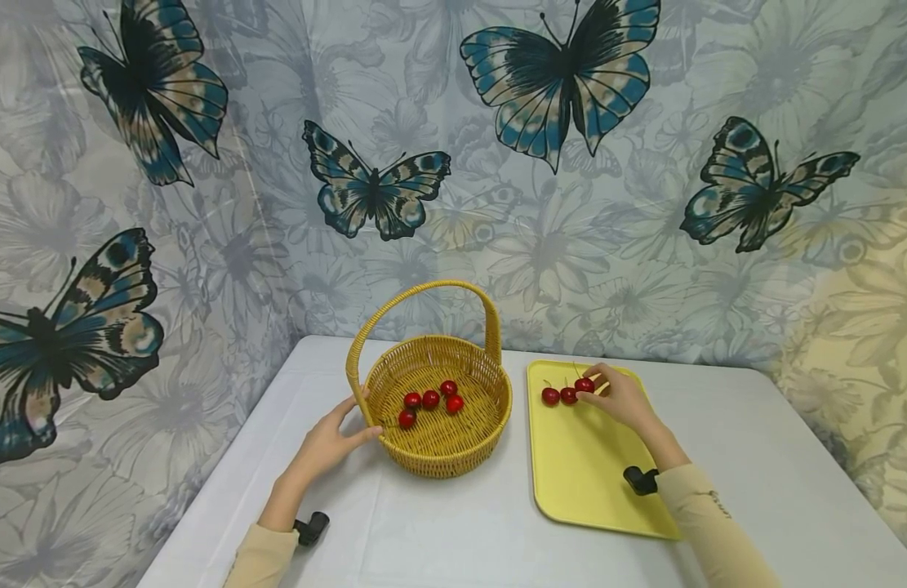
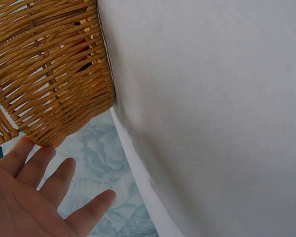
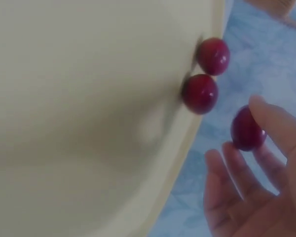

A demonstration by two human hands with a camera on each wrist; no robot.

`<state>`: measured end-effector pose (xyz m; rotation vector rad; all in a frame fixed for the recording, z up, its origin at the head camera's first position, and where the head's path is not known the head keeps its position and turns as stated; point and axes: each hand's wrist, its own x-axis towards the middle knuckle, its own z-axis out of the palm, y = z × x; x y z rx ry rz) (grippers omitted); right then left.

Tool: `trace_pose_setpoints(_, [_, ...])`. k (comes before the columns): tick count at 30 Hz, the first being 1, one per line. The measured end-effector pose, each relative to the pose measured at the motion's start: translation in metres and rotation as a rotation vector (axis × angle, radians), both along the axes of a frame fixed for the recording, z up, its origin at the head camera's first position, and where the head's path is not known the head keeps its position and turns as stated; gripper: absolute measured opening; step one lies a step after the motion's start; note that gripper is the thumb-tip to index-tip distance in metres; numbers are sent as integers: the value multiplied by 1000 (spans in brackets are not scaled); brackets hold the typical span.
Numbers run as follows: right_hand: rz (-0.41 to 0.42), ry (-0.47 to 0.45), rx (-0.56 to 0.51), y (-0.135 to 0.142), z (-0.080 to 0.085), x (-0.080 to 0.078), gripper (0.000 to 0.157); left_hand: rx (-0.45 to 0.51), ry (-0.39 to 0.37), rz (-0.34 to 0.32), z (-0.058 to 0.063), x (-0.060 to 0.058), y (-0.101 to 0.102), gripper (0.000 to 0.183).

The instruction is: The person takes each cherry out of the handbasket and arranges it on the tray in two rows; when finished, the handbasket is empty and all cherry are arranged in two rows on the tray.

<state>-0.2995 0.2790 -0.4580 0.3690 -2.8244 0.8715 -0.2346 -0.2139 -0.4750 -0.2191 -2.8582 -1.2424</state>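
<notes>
A round wicker basket (image 1: 500, 416) with a tall arched handle stands on the left part of the table, with several red cherries (image 1: 430, 399) on its bottom. Against its left side, by the foot of the handle, rests my left hand (image 1: 328, 445); the left wrist view shows its fingers (image 2: 56, 182) extended and spread, tips at the wicker. My right hand (image 1: 620, 398) pinches a cherry (image 3: 247, 129) between thumb and fingers, over the far end of the yellow tray (image 1: 585, 482). Two more cherries (image 3: 201, 94) lie on the tray, just left of the held one in the head view.
A white cloth covers the table (image 1: 453, 531). Behind it and to the left hangs a grey floral curtain (image 1: 615, 278) printed with large butterflies. The basket and the tray stand side by side with a narrow strip of cloth between them.
</notes>
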Motion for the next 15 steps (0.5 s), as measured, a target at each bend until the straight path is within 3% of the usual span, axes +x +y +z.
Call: trace_pose_setpoints(15, [-63,-109,76,13,-12,-7,37,1,0,5,0,0,0,82])
